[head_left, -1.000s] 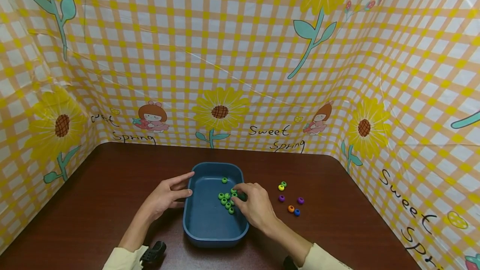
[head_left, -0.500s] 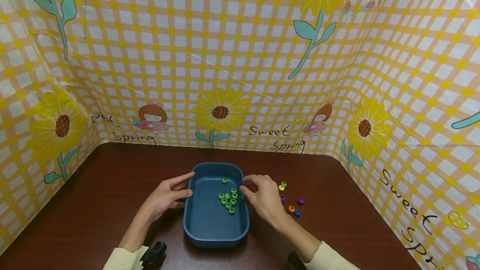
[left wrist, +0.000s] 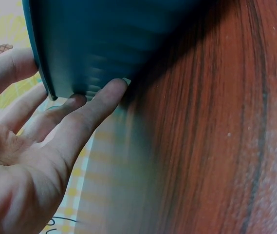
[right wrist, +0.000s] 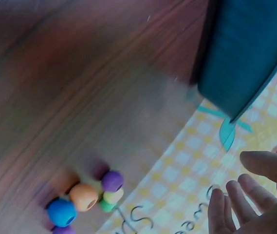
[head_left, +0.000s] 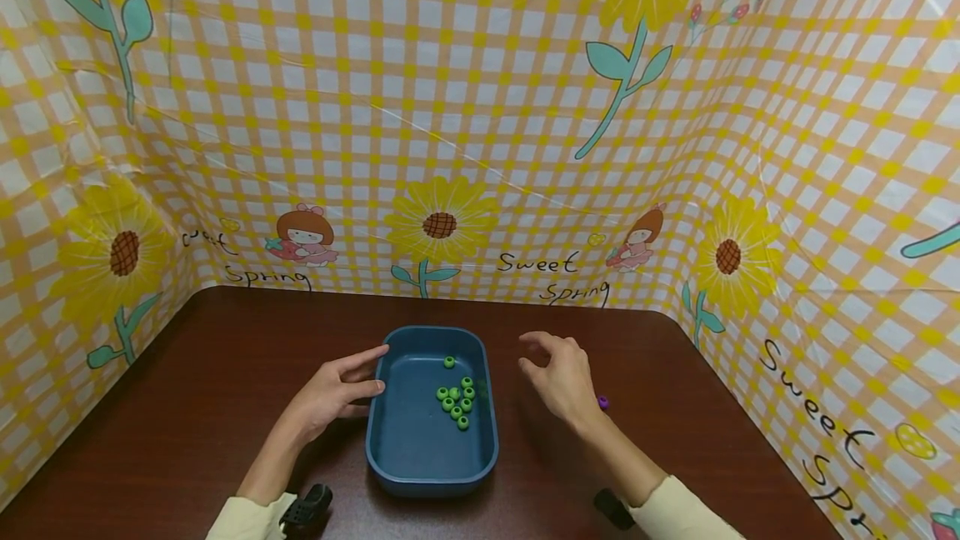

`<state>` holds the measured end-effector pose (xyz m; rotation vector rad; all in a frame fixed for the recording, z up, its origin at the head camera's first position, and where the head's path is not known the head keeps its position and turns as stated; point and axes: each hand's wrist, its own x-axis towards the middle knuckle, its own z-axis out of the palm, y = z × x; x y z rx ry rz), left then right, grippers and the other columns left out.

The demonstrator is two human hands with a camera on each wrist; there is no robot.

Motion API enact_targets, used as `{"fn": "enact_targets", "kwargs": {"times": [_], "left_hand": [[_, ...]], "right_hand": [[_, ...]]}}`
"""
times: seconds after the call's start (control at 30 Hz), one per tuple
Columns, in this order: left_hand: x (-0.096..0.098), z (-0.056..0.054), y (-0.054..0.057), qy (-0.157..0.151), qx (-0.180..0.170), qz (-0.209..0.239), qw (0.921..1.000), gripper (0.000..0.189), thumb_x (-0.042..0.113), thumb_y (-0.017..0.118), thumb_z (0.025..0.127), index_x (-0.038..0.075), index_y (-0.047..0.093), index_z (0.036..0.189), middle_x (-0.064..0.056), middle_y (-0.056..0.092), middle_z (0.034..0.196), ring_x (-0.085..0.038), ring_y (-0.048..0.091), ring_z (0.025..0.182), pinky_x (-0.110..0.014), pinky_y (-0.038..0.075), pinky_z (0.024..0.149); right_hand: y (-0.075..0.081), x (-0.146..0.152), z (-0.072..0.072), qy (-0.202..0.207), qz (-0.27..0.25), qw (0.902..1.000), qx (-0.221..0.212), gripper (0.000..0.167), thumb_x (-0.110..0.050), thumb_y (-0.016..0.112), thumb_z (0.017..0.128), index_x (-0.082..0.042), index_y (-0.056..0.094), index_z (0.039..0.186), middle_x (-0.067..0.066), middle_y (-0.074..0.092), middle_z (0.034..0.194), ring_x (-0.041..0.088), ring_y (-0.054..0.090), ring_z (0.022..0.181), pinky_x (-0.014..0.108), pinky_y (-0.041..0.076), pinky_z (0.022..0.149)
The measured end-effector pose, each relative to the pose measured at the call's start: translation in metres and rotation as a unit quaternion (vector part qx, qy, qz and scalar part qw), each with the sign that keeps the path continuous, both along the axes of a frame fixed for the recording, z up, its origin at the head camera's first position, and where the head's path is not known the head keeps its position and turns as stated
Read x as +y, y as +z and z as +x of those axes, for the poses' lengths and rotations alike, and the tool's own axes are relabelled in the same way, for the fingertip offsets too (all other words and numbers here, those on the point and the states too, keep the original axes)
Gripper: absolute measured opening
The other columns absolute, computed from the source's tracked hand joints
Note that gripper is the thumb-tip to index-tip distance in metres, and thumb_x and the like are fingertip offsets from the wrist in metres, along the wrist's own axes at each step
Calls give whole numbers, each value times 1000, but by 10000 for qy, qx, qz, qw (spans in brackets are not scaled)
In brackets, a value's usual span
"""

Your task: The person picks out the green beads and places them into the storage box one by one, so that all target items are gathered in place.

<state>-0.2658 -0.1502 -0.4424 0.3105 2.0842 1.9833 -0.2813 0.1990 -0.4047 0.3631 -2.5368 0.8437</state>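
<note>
A dark blue rectangular bin [head_left: 431,482] stands on the table, with several green beads [head_left: 454,394] on its floor. My left hand [head_left: 322,394] rests at its left side. In the left wrist view, outstretched fingers [left wrist: 77,124] touch the bin's outer wall [left wrist: 99,44]. My right hand [head_left: 561,377] hovers right of the bin, fingers loosely bent and holding nothing. Below it in the right wrist view lie a blue bead [right wrist: 62,212], an orange bead [right wrist: 83,197], a purple bead [right wrist: 112,181], a yellow bead [right wrist: 114,196] and a green bead [right wrist: 106,205].
Another purple bead [head_left: 603,402] shows beside my right wrist in the head view. Behind the dark wood table [head_left: 225,382] hangs a checked cloth [head_left: 480,132] with sunflowers, which also covers both sides.
My right hand has drawn back from over the green beads, across the bin's right rim, to above the loose beads, now mostly hiding them in the head view. The left hand has stayed put.
</note>
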Motion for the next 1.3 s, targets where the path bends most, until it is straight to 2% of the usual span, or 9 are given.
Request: {"fn": "enact_targets", "kwargs": {"times": [0.07, 0.3, 0.5, 0.67, 0.77, 0.9, 1.0, 1.13, 1.3], "left_hand": [[0, 0, 0, 9, 0, -2, 10000, 63, 10, 64, 100, 8, 38, 157, -27, 36, 159, -43, 60, 126, -52, 58, 90], [1, 0, 1, 32, -19, -31, 10000, 62, 10, 63, 100, 8, 38, 157, -28, 36, 159, -45, 58, 129, -53, 58, 91], [1, 1, 1, 41, 3, -52, 10000, 63, 10, 63, 100, 7, 38, 157, -27, 35, 160, -45, 57, 130, -53, 58, 91], [1, 1, 1, 34, 23, -55, 10000, 63, 9, 63, 100, 7, 38, 157, -28, 35, 159, -45, 57, 130, -53, 58, 91], [1, 1, 1, 29, 21, -52, 10000, 63, 10, 63, 100, 7, 37, 157, -28, 35, 159, -45, 57, 130, -53, 58, 91], [1, 1, 1, 29, -12, -40, 10000, 63, 10, 63, 100, 7, 37, 157, -27, 35, 160, -44, 58, 129, -53, 58, 91], [0, 0, 1, 35, -21, -30, 10000, 63, 10, 64, 100, 8, 38, 157, -27, 35, 159, -43, 59, 128, -52, 58, 91], [-1, 0, 1, 16, -19, 4, 10000, 63, 10, 64, 100, 8, 38, 157, -27, 36, 159, -43, 59, 128, -53, 58, 91], [-1, 0, 0, -26, -15, 46, 10000, 63, 10, 63, 100, 7, 37, 157, -27, 34, 160, -44, 59, 128, -53, 58, 92]], "right_hand": [[0, 6, -4, -88, -13, 9999, -115, 31, -6, 81, 83, -10, 76, 113, 13, 76, 102, 29, 59, 88, 36, 43, 73], [-3, 30, -16, -260, -163, 9974, -646, 35, -5, 78, 85, -6, 72, 119, 22, 74, 112, 9, 37, 42, 25, 37, 51], [-8, 47, -23, -391, -72, 9953, -880, 34, -7, 75, 87, -6, 71, 121, 21, 73, 116, 20, 56, 58, 36, 47, 66], [-11, 58, -28, -462, 81, 9949, -893, 32, -4, 74, 85, -4, 73, 117, 22, 72, 116, 39, 67, 104, 53, 50, 88], [-13, 63, -30, -466, 141, 9939, -994, 35, -2, 74, 84, -4, 72, 119, 24, 71, 118, 33, 65, 77, 46, 49, 79], [-17, 67, -32, -422, 193, 9918, -1191, 39, 0, 70, 83, -3, 71, 122, 27, 69, 122, 14, 32, 45, 31, 36, 60], [-21, 71, -33, -366, 217, 9910, -1272, 42, 2, 67, 80, -2, 71, 122, 28, 68, 124, 11, 25, 45, 29, 31, 56], [-23, 74, -32, -366, 389, 9898, -1317, 41, 0, 69, 80, -2, 72, 120, 26, 69, 122, 19, 48, 63, 36, 44, 67], [-28, 77, -32, -346, 566, 9870, -1462, 37, -3, 72, 81, -4, 73, 118, 21, 74, 114, 28, 59, 83, 49, 48, 84]]}}
